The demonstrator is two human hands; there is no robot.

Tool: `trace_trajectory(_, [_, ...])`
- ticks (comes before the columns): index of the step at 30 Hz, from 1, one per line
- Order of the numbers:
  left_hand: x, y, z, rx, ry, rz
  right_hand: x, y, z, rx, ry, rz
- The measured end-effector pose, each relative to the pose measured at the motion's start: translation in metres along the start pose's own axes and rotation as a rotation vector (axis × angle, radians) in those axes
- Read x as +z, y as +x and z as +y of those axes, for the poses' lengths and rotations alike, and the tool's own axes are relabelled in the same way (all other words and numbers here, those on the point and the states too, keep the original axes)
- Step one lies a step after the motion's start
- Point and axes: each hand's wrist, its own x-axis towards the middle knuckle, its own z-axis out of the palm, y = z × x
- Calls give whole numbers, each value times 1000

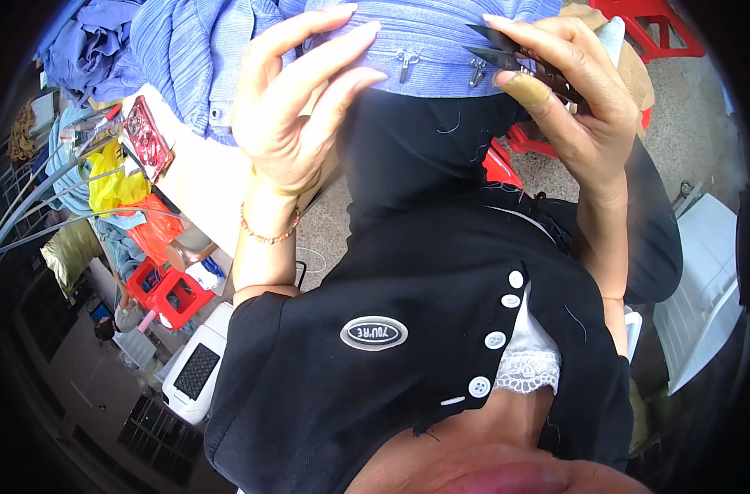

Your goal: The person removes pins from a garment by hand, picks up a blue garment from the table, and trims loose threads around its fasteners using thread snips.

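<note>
A blue ribbed knit garment [433,37] lies over my lap at the top of the view. Its lower edge carries small silver metal fittings [405,66] with loose thread about them. My left hand [297,103] is over the garment's left part, fingers stretched and apart, holding nothing I can see. Between the thumb and fingers of my right hand [577,95] are black thread snips [494,58]. Their two pointed blades stand apart and point left, above the fabric near a second silver fitting [477,72]. A yellowish covering wraps my right thumb.
More blue knit garments [177,53] are heaped at the upper left. On the white table [198,169] lies a red patterned case [147,136], near a yellow plastic bag [116,181]. Red stools [173,296] stand lower left, a white chair [696,288] at right. Another person [107,328] is far left.
</note>
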Motion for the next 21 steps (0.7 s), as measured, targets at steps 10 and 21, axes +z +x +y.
trace_trajectory(10, [5,13,-9,347,173,186,2,16,-12,-173,-46,-11])
trace_trajectory(21, [-4,12,12,340,225,45,9,26,-12,-303,-168,28])
